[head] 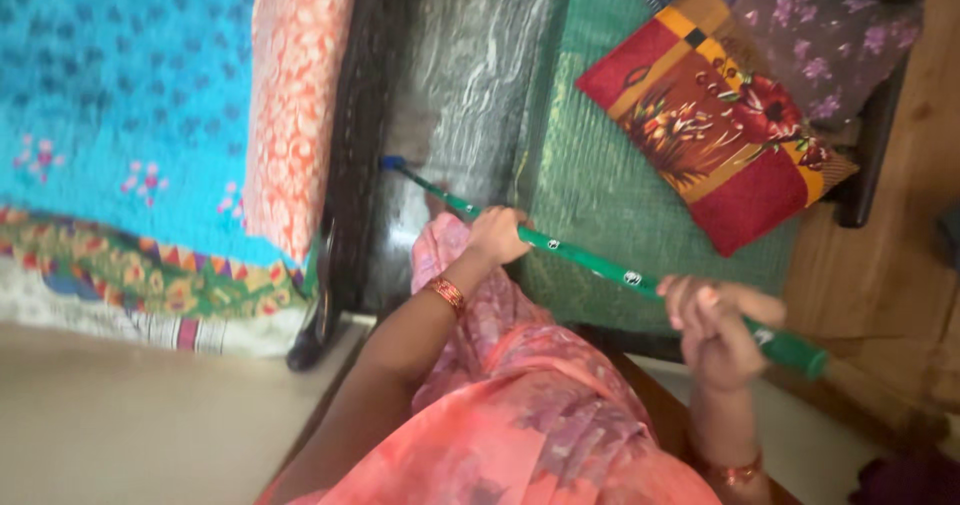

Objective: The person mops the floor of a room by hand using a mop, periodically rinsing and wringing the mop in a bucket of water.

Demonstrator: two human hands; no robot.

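Observation:
A long green stick (600, 263), a mop or broom handle with a blue fitting (392, 163) at its far end, slants across the middle of the view. My left hand (497, 235) grips it near its middle. My right hand (718, 325) is wrapped around its near end at the lower right. The blue end points down at the dark glossy floor (470, 75) between a bed and a low couch. Its head is hidden. Pink patterned cloth (520, 405) of my garment fills the bottom centre.
A bed with a turquoise quilt (130, 95) and an orange patterned bolster (295, 95) lies on the left. A green-covered couch (600, 185) on the right carries a red flowered cushion (720, 115) and a purple one (830, 35). Wooden surfaces (900, 255) border the far right.

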